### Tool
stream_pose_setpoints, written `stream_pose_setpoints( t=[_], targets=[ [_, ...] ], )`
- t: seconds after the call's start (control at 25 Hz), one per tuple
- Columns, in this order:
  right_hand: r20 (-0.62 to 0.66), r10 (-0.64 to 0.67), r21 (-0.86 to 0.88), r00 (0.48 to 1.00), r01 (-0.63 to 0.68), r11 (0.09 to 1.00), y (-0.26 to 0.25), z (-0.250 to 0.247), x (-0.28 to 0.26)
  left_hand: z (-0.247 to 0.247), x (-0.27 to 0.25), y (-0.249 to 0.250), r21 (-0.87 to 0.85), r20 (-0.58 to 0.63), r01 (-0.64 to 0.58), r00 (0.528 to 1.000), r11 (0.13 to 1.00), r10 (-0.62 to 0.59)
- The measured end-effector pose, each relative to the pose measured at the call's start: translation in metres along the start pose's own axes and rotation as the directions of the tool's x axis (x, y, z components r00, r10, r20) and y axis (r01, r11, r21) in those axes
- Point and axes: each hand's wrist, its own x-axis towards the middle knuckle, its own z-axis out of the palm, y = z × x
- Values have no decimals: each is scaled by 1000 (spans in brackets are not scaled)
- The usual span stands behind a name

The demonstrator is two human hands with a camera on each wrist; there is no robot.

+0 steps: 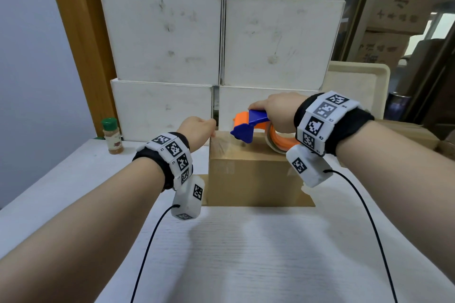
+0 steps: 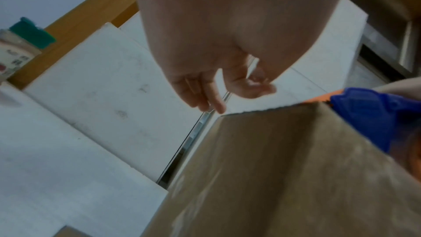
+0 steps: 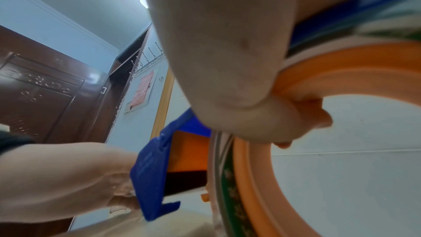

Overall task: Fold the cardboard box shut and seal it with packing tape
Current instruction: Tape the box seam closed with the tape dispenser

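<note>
A brown cardboard box (image 1: 256,177) stands with its flaps folded shut on the white table (image 1: 246,253). My right hand (image 1: 275,110) grips a blue and orange tape dispenser (image 1: 248,125) that rests on the box top, with its roll of tape (image 1: 280,140) toward the right. My left hand (image 1: 199,128) is at the box's far left top corner. In the left wrist view, thumb and forefinger (image 2: 252,86) pinch a clear strip of tape above the box (image 2: 284,177), close to the dispenser (image 2: 373,114). A glossy stretch of tape (image 1: 219,147) lies across the left of the box top.
Stacked white boxes (image 1: 221,44) form a wall right behind the cardboard box. A spice bottle with a green cap (image 1: 112,135) stands at the table's far left. A cream tray (image 1: 357,86) and brown cartons (image 1: 406,130) are at the right.
</note>
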Motion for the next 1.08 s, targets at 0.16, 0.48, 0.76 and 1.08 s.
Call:
stream_pose_setpoints(
  t=[0.16,0.48,0.76,1.08],
  targets=[
    [33,-3,-24,999,4,1000,-4,-3,1,-1,-4,-1,64,13,77,997,995,-78],
    [83,12,-66,996,-6,998,-12,-9,-1,1,-1,-2,-171,98,168,983,971,-153],
    [68,17,-54,998,-13,998,-18,-10,1,-8,-6,-6,-436,120,222,975,872,-188],
    [100,43,-81,994,-35,996,-23,-13,0,-2,5,-15,-392,85,214,977,895,-197]
  ],
)
